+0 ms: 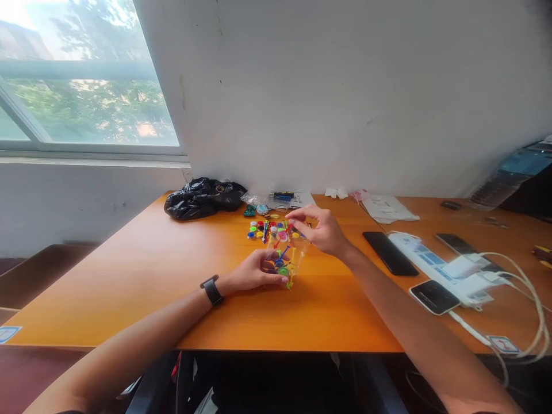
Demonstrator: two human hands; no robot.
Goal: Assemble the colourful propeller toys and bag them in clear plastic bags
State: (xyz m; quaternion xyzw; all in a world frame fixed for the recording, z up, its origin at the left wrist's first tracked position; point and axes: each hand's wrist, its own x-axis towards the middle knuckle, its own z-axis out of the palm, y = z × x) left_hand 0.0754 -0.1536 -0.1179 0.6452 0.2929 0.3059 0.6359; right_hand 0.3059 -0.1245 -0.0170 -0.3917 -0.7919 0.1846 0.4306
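My left hand (257, 271), with a dark band at the wrist, is wrapped round the lower part of a clear plastic container (301, 259). Blue, yellow and green sticks and round pieces show in and around it; whether they lie inside or poke through its wall I cannot tell. Over its upper right side, my right hand (319, 230) is closed in a pinch at a small red piece (290, 227). Just behind the container, several small coloured discs (252, 231) lie in rows on the table, partly hidden by my right hand and the container.
A black plastic bag (202, 198) lies at the back left of the wooden table (142, 287). To the right are a dark phone (390, 253), a white power strip (431, 267) with chargers and cables, and a white-edged device (434, 296). A white plastic bag (390, 208) sits near the wall.
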